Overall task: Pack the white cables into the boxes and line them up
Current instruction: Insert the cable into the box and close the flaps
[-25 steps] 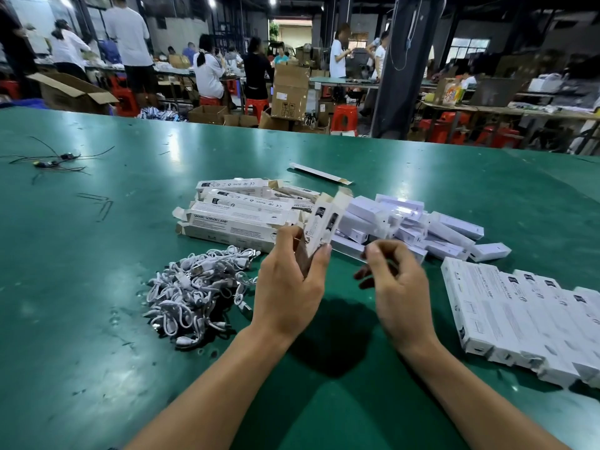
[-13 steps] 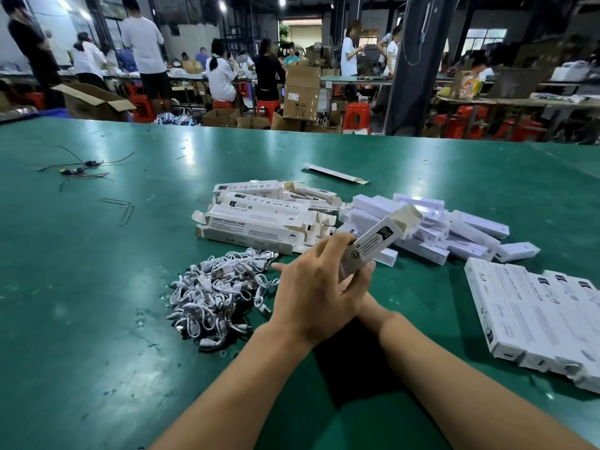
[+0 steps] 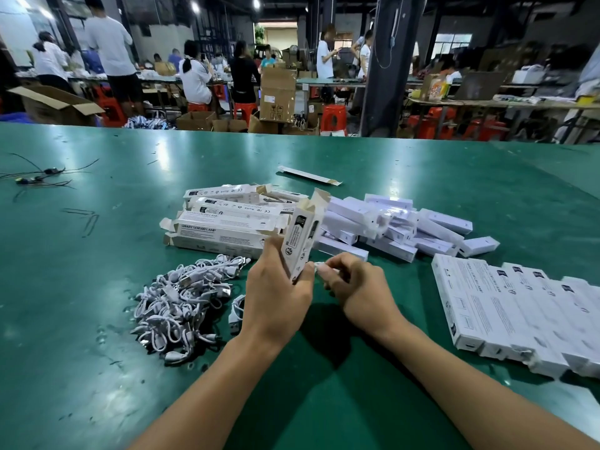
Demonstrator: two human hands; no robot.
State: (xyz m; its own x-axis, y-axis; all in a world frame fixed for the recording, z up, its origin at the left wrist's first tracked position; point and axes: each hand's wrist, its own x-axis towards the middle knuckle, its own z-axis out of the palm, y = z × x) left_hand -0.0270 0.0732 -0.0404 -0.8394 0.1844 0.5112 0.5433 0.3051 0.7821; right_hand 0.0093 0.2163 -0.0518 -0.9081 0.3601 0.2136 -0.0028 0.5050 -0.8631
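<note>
Steadying a light, likely crushable box mid-body, the left hand grip is clamping it while the right hand grip is pinching a limp white cable near its end.

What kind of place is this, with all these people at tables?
Most likely a factory packing hall: a large green worktable, cardboard cartons stacked behind, and a heap of white cables beside printed boxes.
</note>
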